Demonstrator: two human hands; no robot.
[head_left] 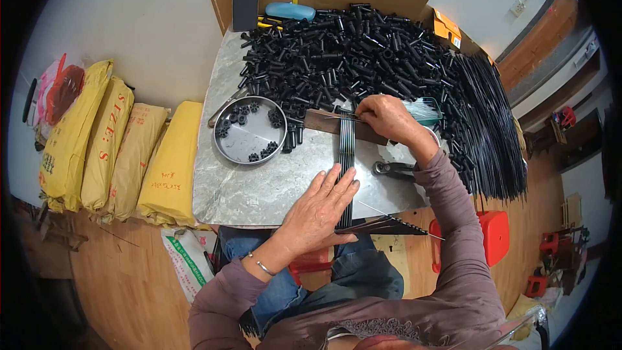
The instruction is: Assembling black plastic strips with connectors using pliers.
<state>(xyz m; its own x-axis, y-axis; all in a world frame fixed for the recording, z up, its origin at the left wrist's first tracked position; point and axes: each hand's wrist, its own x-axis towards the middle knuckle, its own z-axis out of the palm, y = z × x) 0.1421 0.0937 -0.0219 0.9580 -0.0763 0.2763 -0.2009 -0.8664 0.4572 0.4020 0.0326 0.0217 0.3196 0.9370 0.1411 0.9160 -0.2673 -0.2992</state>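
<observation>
Left hand: the bare left hand [319, 210] lies palm down with fingers extended and slightly spread, fingertips resting on the near part of the rods, gripping nothing.
Right hand: the bare right hand [385, 116] has its fingers bent and drawn together at the rods' far end; the fingertips are small and partly hidden, so I cannot tell whether they grip anything.
Rods: a flat row of thin, glossy black rods [347, 149] runs from the near edge of the grey marble-patterned worktop [243, 194] across a brown, flat strip [320, 121].
Left of rods: a round, silver metal tray [262, 131] holds clusters of small black ribbed parts.
Right of rods: a dark-handled metal tool [389, 168] lies below the right wrist.
Beyond: a large heap of short black tubes [350, 52] covers the back.
Far right: a pile of long, thin black rods [495, 129] overhangs the edge.
</observation>
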